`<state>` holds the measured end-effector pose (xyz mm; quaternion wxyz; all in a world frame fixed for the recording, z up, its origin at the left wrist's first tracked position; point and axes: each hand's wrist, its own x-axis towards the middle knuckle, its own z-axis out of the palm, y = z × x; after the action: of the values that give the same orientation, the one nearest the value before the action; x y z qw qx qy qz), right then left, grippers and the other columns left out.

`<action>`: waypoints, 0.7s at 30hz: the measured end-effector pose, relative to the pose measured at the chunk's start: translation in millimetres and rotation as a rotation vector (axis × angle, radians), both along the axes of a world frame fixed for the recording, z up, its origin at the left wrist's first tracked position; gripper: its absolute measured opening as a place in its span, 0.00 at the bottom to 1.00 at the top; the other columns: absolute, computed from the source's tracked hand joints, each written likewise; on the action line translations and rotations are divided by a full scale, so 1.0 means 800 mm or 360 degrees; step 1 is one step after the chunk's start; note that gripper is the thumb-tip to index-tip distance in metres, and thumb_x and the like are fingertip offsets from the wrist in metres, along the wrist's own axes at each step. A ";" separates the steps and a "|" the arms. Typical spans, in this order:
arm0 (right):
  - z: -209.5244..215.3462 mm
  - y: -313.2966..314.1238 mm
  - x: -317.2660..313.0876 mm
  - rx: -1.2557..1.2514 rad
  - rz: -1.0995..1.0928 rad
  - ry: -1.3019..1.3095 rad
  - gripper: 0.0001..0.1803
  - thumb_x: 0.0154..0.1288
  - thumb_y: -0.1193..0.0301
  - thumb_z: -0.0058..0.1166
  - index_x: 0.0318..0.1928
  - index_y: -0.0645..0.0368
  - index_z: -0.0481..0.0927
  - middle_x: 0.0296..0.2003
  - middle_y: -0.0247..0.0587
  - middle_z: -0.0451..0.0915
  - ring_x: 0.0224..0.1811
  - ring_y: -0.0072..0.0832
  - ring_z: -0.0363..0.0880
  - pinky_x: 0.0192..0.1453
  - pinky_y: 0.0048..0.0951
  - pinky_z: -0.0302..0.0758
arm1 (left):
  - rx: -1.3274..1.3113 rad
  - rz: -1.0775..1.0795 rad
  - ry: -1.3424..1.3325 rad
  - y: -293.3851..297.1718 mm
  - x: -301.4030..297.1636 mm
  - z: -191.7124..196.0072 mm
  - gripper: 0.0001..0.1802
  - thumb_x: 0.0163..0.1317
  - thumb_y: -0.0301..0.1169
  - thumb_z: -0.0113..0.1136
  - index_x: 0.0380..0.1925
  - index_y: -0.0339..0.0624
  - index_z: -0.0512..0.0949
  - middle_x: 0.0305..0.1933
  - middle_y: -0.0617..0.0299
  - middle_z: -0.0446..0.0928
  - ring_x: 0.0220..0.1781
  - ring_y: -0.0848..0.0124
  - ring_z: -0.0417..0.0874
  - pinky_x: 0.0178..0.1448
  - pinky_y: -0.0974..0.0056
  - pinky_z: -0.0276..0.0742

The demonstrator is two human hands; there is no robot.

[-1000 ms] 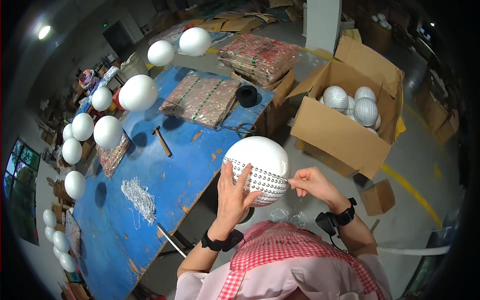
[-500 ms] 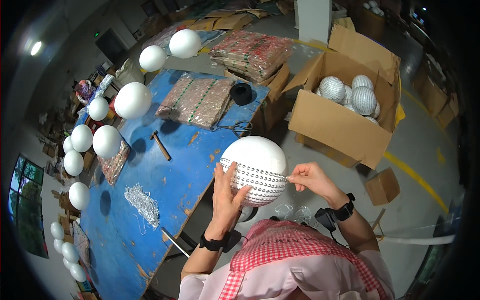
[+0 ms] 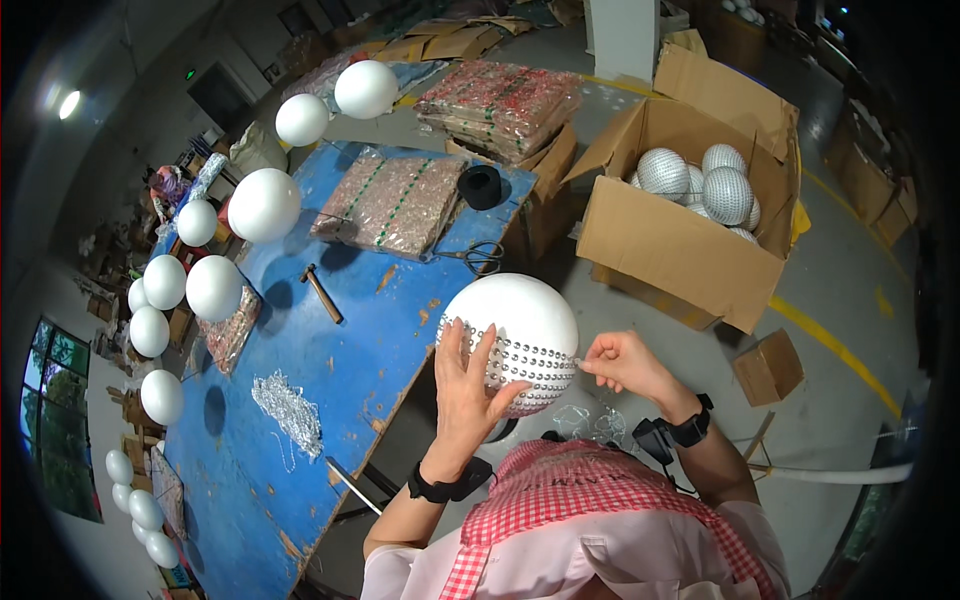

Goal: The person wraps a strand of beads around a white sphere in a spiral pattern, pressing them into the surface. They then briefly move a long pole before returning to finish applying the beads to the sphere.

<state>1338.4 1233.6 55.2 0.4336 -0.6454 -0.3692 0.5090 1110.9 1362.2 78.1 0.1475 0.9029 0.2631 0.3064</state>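
Observation:
A large white ball (image 3: 520, 305) is in front of me beside the table edge, its lower half ringed by several rows of silver bead string (image 3: 535, 362). My left hand (image 3: 465, 385) lies on its left side, fingers spread and thumb apart, pressing over the bead rows. On the right, my right hand (image 3: 622, 362) is closed in a pinch on the end of the bead string, just off the ball's side. What supports the ball from below is hidden.
The blue table (image 3: 350, 370) bears a heap of silver bead strings (image 3: 288, 410), a hammer (image 3: 322, 294), scissors (image 3: 472, 257), a black tape roll (image 3: 480, 186) and a wrapped pack (image 3: 385, 200). White balls (image 3: 264, 205) stand along its far side. A cardboard box (image 3: 680, 250) holds beaded balls (image 3: 727, 195).
My left hand has shifted right across the front of the ball, over the bead rows. My right hand has moved slightly right and down, still pinching the string.

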 end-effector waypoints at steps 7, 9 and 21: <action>0.012 -0.019 -0.010 0.0003 0.0127 -0.0708 0.10 0.65 0.67 0.53 0.32 0.62 0.77 0.17 0.35 0.77 0.17 0.20 0.72 0.24 0.26 0.68 | -0.0220 -0.0216 -0.0077 0.000 0.010 -0.001 0.30 0.56 0.40 0.66 0.60 0.53 0.73 0.71 0.39 0.54 0.71 0.37 0.54 0.70 0.41 0.53; 0.015 -0.021 -0.014 0.0093 -0.0028 -0.0097 0.10 0.67 0.68 0.52 0.32 0.62 0.78 0.17 0.32 0.77 0.17 0.17 0.70 0.23 0.23 0.66 | -0.0152 -0.0213 0.0049 -0.005 0.012 0.000 0.29 0.56 0.39 0.66 0.60 0.55 0.73 0.71 0.39 0.54 0.72 0.38 0.54 0.70 0.40 0.52; 0.023 -0.033 -0.026 0.0604 -0.0460 -0.0219 0.10 0.67 0.70 0.56 0.39 0.66 0.83 0.20 0.28 0.77 0.21 0.12 0.70 0.24 0.16 0.63 | 0.0090 -0.0157 0.0361 -0.012 0.023 -0.004 0.26 0.57 0.37 0.66 0.57 0.67 0.76 0.70 0.42 0.56 0.73 0.41 0.53 0.70 0.35 0.48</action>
<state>1317.7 1207.0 73.2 0.5892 -0.6316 -0.3908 0.3182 1129.4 1352.4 75.0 0.1060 0.9473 0.2248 0.2019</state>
